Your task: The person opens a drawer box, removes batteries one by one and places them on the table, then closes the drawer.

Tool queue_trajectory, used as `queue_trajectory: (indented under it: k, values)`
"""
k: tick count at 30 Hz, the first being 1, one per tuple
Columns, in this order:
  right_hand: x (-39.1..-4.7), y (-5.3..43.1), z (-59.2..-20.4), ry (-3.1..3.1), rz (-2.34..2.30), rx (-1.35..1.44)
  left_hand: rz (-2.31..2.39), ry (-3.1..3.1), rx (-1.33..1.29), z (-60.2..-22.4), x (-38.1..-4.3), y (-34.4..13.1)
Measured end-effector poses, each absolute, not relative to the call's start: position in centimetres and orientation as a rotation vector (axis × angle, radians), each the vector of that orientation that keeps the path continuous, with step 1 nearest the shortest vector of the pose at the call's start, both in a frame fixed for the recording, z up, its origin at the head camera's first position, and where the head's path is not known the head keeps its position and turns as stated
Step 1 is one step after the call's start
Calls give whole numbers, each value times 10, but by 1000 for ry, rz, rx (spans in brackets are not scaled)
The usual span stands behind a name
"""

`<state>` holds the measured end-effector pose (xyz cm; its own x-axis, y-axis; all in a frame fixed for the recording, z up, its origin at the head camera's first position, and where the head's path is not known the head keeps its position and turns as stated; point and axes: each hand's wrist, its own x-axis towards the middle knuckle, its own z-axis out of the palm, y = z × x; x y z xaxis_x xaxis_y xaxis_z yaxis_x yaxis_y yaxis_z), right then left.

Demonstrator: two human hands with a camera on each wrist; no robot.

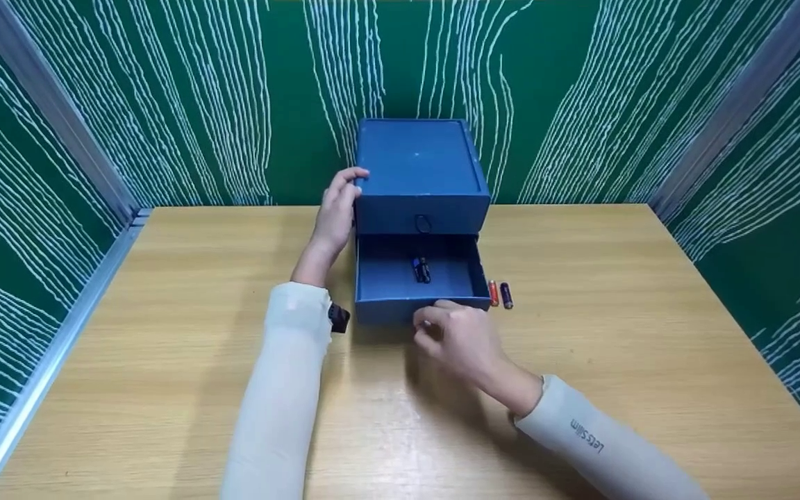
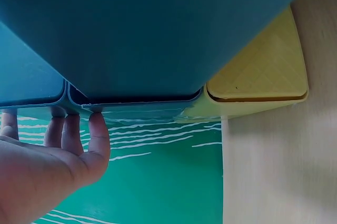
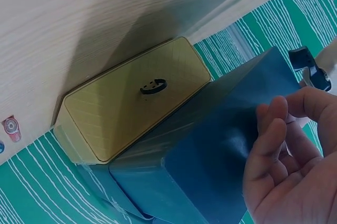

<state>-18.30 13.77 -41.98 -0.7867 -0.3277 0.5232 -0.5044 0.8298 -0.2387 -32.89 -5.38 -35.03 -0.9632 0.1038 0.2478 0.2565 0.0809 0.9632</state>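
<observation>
A blue drawer cabinet (image 1: pixel 414 160) stands at the back of the table, its middle drawer (image 1: pixel 400 310) pulled out. Dark batteries (image 1: pixel 421 269) lie inside that drawer. My left hand (image 1: pixel 336 215) rests against the cabinet's left side, and its fingertips touch the casing in the left wrist view. At the front of the pulled-out drawer is my right hand (image 1: pixel 462 340), with curled fingers and thumb pinching at the middle where the handle sits. The handle itself is hidden by the fingers. A yellow bottom drawer (image 3: pixel 137 97) with a black loop handle (image 3: pixel 154 86) is closed.
An orange-red battery (image 1: pixel 493 293) and a dark battery (image 1: pixel 506 295) lie on the wooden table (image 1: pixel 580 347), just right of the drawer. The top drawer has a ring handle (image 1: pixel 423 223). A green wall (image 1: pixel 553 83) with white lines rises behind the cabinet.
</observation>
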Motion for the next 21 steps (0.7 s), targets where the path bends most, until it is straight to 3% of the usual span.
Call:
queue_trajectory:
  k: [21]
  values:
    - [-173,135,-420,-2541,490,643,-2054,-2189,-380,-345,-324,-52]
